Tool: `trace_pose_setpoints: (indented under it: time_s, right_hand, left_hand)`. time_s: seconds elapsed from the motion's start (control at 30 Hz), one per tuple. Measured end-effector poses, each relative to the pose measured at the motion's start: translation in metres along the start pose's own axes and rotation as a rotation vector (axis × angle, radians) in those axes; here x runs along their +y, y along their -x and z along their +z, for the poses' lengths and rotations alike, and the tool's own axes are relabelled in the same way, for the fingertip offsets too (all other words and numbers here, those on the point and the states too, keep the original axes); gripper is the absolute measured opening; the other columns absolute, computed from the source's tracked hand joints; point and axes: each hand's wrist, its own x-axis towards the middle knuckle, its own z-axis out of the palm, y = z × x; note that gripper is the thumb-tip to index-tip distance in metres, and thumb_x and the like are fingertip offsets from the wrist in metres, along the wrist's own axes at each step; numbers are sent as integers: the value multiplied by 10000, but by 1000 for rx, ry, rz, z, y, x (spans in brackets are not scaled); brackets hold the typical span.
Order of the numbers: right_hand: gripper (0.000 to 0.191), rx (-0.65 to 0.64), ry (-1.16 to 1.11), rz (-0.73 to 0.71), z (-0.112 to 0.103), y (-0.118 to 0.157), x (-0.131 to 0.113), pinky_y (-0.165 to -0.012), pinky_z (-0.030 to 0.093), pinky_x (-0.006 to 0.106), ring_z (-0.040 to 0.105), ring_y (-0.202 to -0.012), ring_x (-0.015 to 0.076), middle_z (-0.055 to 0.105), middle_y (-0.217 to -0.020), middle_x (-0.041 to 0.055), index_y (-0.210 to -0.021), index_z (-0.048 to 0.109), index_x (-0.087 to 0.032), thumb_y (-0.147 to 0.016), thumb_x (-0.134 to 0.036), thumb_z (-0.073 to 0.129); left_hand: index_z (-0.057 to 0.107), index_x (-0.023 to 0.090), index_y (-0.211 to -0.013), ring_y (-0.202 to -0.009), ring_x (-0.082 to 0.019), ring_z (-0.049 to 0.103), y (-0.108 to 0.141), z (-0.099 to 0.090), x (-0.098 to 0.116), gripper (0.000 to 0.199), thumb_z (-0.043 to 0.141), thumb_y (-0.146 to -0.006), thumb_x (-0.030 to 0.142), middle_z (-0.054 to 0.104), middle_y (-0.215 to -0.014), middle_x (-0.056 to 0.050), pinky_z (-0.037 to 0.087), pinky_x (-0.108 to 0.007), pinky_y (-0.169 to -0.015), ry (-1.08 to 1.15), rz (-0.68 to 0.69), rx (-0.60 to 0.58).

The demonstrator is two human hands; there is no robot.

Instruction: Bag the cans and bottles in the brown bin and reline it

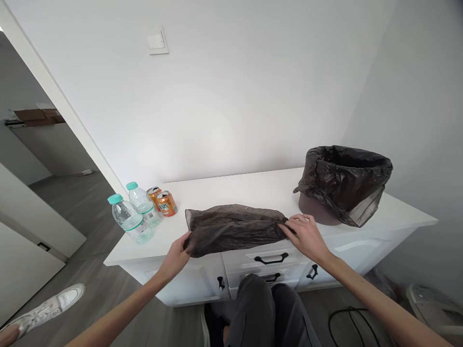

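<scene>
The fingers of the left hand point(178, 254) are clamped on one end of the bag point(237, 229), those of the right hand point(308, 237) on the other; it stretches between them at the bench's point(213, 189) near edge. Bottles point(132, 222) and cans point(167, 204) stand left of and beyond the left fingers, a lined bin point(318, 210) beyond the right.

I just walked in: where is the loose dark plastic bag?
In the head view, the loose dark bag is at the front of the white cabinet top, held between the left hand and right hand, left of the lined bin.
</scene>
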Motion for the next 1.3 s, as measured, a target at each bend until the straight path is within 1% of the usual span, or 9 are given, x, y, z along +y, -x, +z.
trace_pose_setpoints:
  time_s: [0.17, 0.27, 0.4, 0.53, 0.6, 0.7, 0.87, 1.13, 1.3]
  right_hand:
    - [493, -138, 121, 88, 8, -30, -13, -902, 386, 394, 653, -724, 238, 732, -723, 87, -896, 703, -195, -1106, -431, 324]
    - [471, -280, 166, 169, 15, -44, -20, -877, 398, 379, 667, -720, 257, 726, -690, 89, -882, 700, -205, -1090, -432, 344]
    - [325, -357, 190, 228, 23, -49, -27, -905, 399, 381, 689, -781, 263, 741, -745, 86, -963, 676, -189, -1048, -390, 436]
    - [257, -279, 151, 243, 27, -40, -29, -921, 401, 381, 688, -820, 258, 740, -806, 89, -1037, 636, -189, -1038, -355, 440]
    - [244, -221, 102, 258, 26, -32, -29, -897, 418, 377, 684, -854, 263, 739, -882, 100, -1074, 619, -195, -1034, -361, 444]
    - [260, -163, 34, 291, 20, -18, -26, -814, 452, 359, 673, -923, 267, 708, -1052, 118, -1139, 593, -204, -1027, -393, 454]
    - [245, -201, -33, 337, 4, 2, -24, -627, 438, 313, 654, -819, 228, 640, -1024, 94, -994, 593, -242, -1022, -430, 437]
    - [269, -443, -686, 468, -36, 26, -51, -656, 441, 317, 614, -616, 199, 641, -623, -51, -823, 431, -277, -1009, -468, 465]
    - [389, -462, -1128, 524, -54, 27, -79, -611, 446, 302, 608, -556, 177, 658, -605, -70, -964, 409, -282, -954, -629, 583]
  left_hand:
    - [593, 174, -1269, -747, -244, 666, -56, -27, 0, 507, 583, -822, 414, 682, -742, -5, 554, -352, -734, -167, -81, 163]
    - [442, 96, -1452, -909, -288, 688, -87, -37, 14, 682, 585, -831, 337, 704, -1023, -116, 553, -456, -878, -360, -49, 302]
    - [439, 97, -1495, -1405, -382, 467, -90, -18, 47, 611, 538, -898, 181, 457, -1498, -259, 390, -571, -1141, -653, 350, 494]
    - [517, 230, -1474, -1472, -272, 425, -76, 32, 64, 455, 423, -1030, 199, 487, -1564, -128, 345, -484, -1215, -718, 785, -53]
    - [486, 227, -1513, -1510, -278, 387, -77, 57, 58, 461, 406, -1075, 344, 486, -1592, -110, 317, -499, -1239, -704, 727, -240]
    - [412, 190, -1581, -1575, -331, 274, -88, 79, 36, 608, 344, -1081, 529, 361, -1681, -132, 252, -564, -1263, -693, 477, -319]
    - [264, 302, -1653, -1596, -319, 231, -102, 77, -4, 621, 248, -1091, 564, 223, -1735, -82, 244, -592, -1255, -618, 349, -407]
    - [518, 164, -1500, -1494, -307, 446, -115, 23, -46, 570, 392, -1055, 497, 520, -1575, -151, 324, -538, -1247, -598, 319, -160]
    - [530, 176, -1441, -1414, -267, 536, -95, 17, -26, 456, 338, -1066, 350, 594, -1493, -143, 399, -510, -1210, -558, 352, 17]
